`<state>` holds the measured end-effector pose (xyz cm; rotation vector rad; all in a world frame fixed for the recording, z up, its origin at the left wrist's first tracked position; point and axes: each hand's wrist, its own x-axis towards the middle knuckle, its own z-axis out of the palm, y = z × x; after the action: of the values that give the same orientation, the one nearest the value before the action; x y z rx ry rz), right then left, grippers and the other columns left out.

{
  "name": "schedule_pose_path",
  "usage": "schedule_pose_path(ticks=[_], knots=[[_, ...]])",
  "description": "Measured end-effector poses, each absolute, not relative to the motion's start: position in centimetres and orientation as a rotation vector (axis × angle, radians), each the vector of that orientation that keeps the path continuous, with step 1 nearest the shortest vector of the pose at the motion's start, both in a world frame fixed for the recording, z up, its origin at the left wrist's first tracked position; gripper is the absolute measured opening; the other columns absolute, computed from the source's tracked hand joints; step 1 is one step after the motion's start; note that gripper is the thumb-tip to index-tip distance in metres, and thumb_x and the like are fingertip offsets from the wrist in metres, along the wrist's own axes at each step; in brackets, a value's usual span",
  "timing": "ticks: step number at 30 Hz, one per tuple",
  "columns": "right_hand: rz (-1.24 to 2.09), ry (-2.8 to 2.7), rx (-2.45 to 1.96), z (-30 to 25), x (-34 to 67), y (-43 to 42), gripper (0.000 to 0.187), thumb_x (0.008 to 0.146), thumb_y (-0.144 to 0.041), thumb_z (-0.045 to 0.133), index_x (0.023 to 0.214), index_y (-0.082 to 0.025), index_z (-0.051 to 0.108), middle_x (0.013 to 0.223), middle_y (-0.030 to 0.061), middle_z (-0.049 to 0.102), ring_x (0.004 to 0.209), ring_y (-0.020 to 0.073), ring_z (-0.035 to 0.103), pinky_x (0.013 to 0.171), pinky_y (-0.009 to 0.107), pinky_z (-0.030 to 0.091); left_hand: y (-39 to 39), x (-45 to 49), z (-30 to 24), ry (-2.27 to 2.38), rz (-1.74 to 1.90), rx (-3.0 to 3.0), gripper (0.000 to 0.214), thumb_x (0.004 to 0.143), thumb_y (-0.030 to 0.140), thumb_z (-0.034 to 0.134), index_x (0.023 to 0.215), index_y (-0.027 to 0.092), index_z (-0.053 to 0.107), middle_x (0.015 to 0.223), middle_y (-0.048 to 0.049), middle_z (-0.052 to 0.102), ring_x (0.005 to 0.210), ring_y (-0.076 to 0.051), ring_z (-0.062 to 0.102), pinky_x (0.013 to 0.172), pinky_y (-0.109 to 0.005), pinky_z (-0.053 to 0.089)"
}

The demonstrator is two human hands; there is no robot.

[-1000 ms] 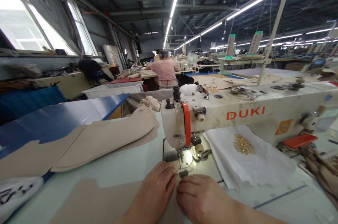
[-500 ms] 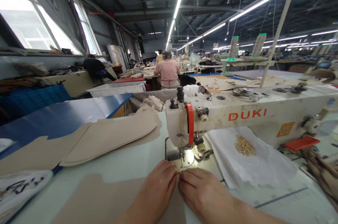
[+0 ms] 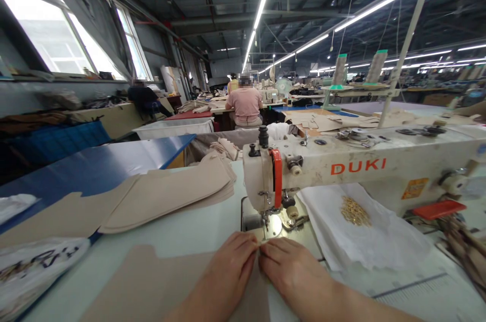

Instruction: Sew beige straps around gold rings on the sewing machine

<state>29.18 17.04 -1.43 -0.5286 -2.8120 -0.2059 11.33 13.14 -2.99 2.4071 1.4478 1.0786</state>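
Observation:
A flat beige fabric piece (image 3: 159, 281) lies on the pale table in front of the sewing machine (image 3: 364, 165). My left hand (image 3: 231, 266) is closed in a pinch on its far edge, just short of the needle and presser foot (image 3: 267, 220). Close beside it, my right hand (image 3: 294, 266) pinches the same edge, fingertips almost touching those of the left. Whatever small part may lie between the fingertips is hidden. The machine's light falls on the metal needle plate (image 3: 279, 226) just beyond my fingers.
Right of the needle, a white cloth (image 3: 330, 231) carries a heap of small gold metal pieces (image 3: 356, 211). Stacked beige panels (image 3: 170, 193) lie at the left. A white bag (image 3: 41, 266) with black writing sits at the near left. A person in pink (image 3: 245, 104) sits farther back.
The whole view has shifted slightly to the right. Both hands keep their pinch at the fabric edge near the needle, with hardly any movement against the machine.

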Motion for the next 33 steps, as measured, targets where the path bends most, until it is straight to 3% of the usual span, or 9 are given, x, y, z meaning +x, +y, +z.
schedule_pose_path(ticks=[6, 18, 33], knots=[[-0.338, -2.849, -0.455, -0.9, 29.5, 17.7, 0.013, 0.083, -0.021, 0.067, 0.09, -0.013, 0.06, 0.088, 0.0033, 0.065, 0.083, 0.0203, 0.056, 0.077, 0.034, 0.049, 13.4, 12.0, -2.6, 1.45, 1.115, 2.434, 0.022, 0.087, 0.004, 0.049, 0.098, 0.017, 0.063, 0.099, -0.0053, 0.068, 0.093, -0.019, 0.063, 0.085, -0.035, 0.056], [-0.207, -2.89, -0.592, -0.2, 30.3, 19.8, 0.01, 0.088, -0.017, 0.06, 0.096, -0.013, 0.06, 0.098, 0.0051, 0.066, 0.093, 0.0197, 0.057, 0.087, 0.032, 0.047, 16.2, 12.7, -3.1, 1.521, 1.099, 2.47, 0.023, 0.089, 0.007, 0.045, 0.098, 0.016, 0.064, 0.102, -0.0068, 0.069, 0.099, -0.02, 0.063, 0.091, -0.039, 0.055], [-0.165, -2.871, -0.659, 0.0, 30.2, 20.1, 0.011, 0.09, -0.015, 0.055, 0.099, -0.013, 0.061, 0.1, 0.0089, 0.066, 0.095, 0.0197, 0.059, 0.081, 0.031, 0.048, 17.2, 12.3, -3.0, 1.449, 1.208, 2.51, 0.021, 0.088, 0.009, 0.048, 0.096, 0.017, 0.066, 0.098, -0.0061, 0.071, 0.092, -0.019, 0.065, 0.086, -0.036, 0.058]])
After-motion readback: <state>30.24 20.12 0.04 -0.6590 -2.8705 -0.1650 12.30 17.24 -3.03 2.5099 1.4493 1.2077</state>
